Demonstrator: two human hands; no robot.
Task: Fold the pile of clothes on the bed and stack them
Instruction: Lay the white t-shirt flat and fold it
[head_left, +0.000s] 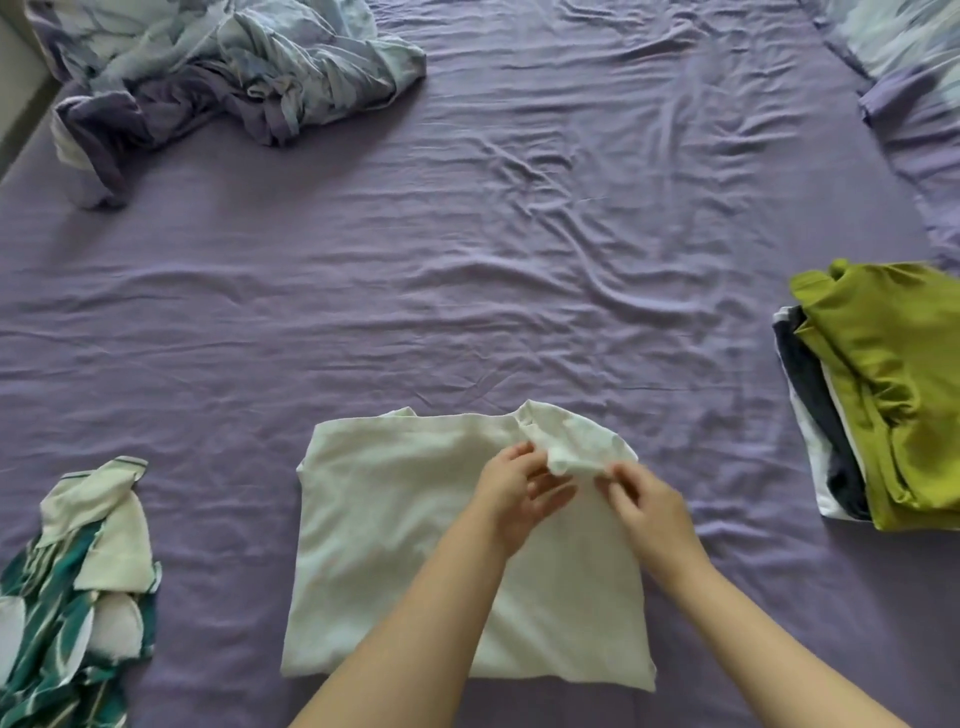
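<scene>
A white shirt (415, 545) lies flat on the purple bed sheet (467, 260) at the 6 o'clock position, partly folded into a rough rectangle. Its upper right corner, at about 1 o'clock on the garment, is bunched into a small sleeve fold (569, 457). The left hand (519, 493) holds this fold from the left, fingers loosely curled with the thumb against the cloth. The right hand (644, 504) pinches the same fold from the right between thumb and fingertips. Both forearms cross the shirt's lower half.

At 3 o'clock, well apart from the shirt, sits a stack of folded clothes (883, 405): an olive-green garment on top, dark and white layers beneath. At 8 o'clock lies an unfolded green-and-white patterned garment (78, 597). At 11 o'clock a crumpled blue-and-purple duvet (218, 73) rests on the sheet.
</scene>
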